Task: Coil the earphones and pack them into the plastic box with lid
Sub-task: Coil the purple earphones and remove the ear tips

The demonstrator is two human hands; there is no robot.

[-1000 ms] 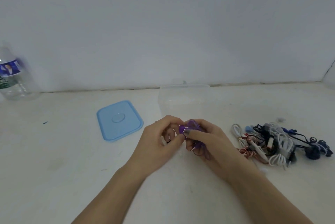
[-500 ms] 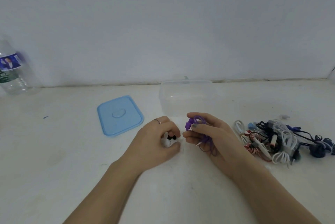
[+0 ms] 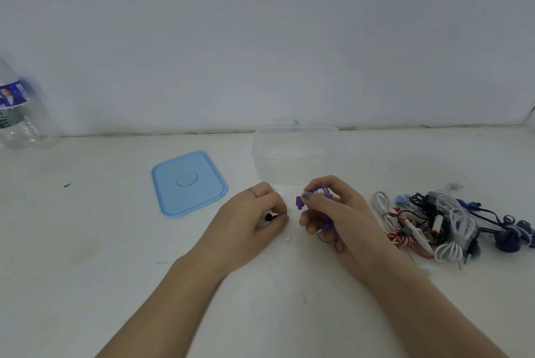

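Pinching 1 purple earphones [image 3: 324, 213] in R hand [image 3: 338, 213] grip, L hand [image 3: 254, 221] grip on black-tipped bit [image 3: 270, 216], 1 box [image 3: 295, 155], 1 lid [image 3: 188, 182]

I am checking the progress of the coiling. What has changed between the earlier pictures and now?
The hands have come apart. The left hand let go of the purple earphones and moved left and down to the table, where it holds small black and white earbuds. The right hand keeps pinching the purple earphones. The blue lid, clear box and pile of earphones stayed put.
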